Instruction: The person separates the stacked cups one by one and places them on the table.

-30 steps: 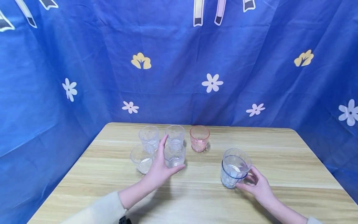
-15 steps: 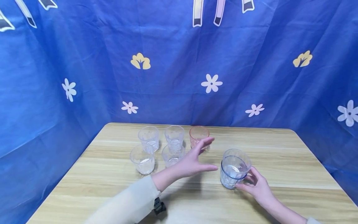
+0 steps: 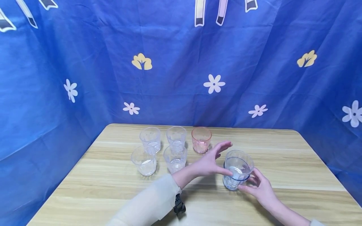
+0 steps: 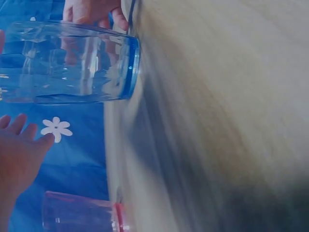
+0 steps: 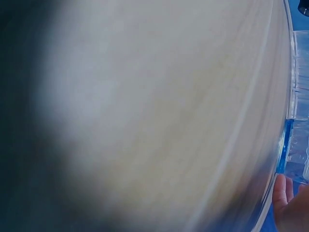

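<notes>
A clear cup (image 3: 240,155) sits nested inside a blue-tinted cup (image 3: 231,184), upright on the table (image 3: 282,163) right of centre. My right hand (image 3: 261,186) holds the blue cup low on its right side, fingers and thumb bent against it. From the left, my left hand (image 3: 210,163) comes up to the stack with thumb and fingers spread. Its thumb overlaps the stack's front in the head view, but in the left wrist view the fingers (image 4: 19,125) stand apart from the cup wall. The blue base (image 5: 285,150) also shows at the right wrist view's edge.
A pink cup (image 3: 201,142) stands behind my left hand. Several clear cups (image 3: 147,163) stand in two rows at the left, one (image 3: 175,160) just behind my left forearm. A blue printed cloth (image 3: 169,78) hangs round the table's back and sides.
My left hand has moved right, away from the clear cups and past the pink cup, to the nested cups. My right hand and the cups stay put.
</notes>
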`<act>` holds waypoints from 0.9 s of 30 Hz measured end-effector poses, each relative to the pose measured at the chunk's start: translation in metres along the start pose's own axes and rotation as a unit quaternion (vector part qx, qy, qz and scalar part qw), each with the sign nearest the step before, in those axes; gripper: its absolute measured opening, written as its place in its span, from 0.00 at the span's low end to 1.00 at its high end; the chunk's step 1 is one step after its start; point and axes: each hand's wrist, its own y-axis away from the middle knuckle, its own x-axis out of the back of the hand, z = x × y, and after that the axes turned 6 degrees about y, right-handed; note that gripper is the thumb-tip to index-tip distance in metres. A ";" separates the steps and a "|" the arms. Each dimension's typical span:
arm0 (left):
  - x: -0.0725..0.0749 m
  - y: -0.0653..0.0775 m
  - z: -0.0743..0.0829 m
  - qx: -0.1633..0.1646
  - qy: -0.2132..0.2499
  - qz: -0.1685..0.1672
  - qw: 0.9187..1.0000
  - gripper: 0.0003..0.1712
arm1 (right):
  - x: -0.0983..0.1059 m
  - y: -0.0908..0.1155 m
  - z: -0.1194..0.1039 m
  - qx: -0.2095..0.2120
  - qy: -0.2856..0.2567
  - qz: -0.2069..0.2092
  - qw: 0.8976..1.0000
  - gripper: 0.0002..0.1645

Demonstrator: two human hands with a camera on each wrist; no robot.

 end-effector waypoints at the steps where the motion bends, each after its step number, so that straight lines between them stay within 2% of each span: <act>1: 0.000 -0.001 -0.002 0.000 0.002 -0.002 1.000 0.56 | 0.000 0.000 0.000 -0.001 -0.002 -0.001 1.000 0.46; 9: -0.004 -0.002 -0.011 0.006 -0.006 -0.017 1.000 0.54 | 0.001 -0.001 -0.002 -0.011 -0.002 -0.002 1.000 0.46; 15: -0.007 -0.003 -0.012 0.010 0.001 -0.021 1.000 0.52 | 0.001 -0.001 -0.001 0.002 0.004 0.000 1.000 0.45; 27: -0.008 -0.004 -0.013 0.004 0.012 -0.026 1.000 0.48 | 0.000 -0.001 -0.002 -0.002 0.000 0.005 1.000 0.46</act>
